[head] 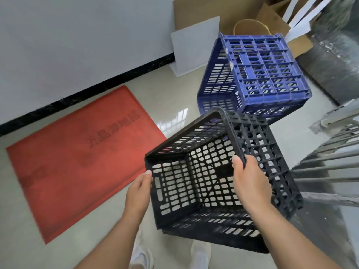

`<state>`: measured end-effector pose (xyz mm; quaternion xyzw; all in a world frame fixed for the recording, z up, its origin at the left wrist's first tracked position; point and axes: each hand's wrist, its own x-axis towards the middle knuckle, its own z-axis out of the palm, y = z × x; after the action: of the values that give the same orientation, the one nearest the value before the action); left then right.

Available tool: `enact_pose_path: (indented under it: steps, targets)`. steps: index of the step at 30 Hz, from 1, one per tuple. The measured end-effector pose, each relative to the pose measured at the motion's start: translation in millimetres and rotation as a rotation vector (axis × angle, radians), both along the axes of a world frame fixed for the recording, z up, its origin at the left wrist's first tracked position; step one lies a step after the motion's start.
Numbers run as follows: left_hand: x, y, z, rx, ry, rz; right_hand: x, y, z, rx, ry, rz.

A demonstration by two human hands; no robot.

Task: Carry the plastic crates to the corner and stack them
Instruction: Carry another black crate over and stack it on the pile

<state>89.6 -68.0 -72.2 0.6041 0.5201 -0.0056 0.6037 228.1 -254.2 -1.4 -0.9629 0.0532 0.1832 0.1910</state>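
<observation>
I hold a black slatted plastic crate [196,183] in the air in front of me, its open top tilted toward me. My left hand [138,193] grips its left rim, thumb on the edge. My right hand [250,183] clasps the right rim, thumb inside and fingers hidden on the outer wall. Beyond it a blue plastic crate [258,78] stands on the tiled floor, near the wall and the cardboard, with its lattice side facing right. The black crate's far corner overlaps the blue crate's lower edge in the view; whether they touch is unclear.
A red floor mat [77,156] lies to the left along the wall's black skirting. White boards [194,45], cardboard boxes [272,18] and a gold ring lean behind the blue crate. A dark cabinet [336,55] and a metal rack [334,152] stand at the right. My white shoes [141,255] show below.
</observation>
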Motion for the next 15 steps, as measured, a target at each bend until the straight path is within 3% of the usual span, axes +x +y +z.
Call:
enact_pose_path:
  steps: [7, 15]
  targets:
    - [-45, 71, -8, 0.043, 0.036, 0.118, -7, 73, 14, 0.098, 0.088, 0.059]
    - [-113, 169, -72, 0.157, 0.298, 0.240, -1, 138, -1, 0.303, 0.140, 0.111]
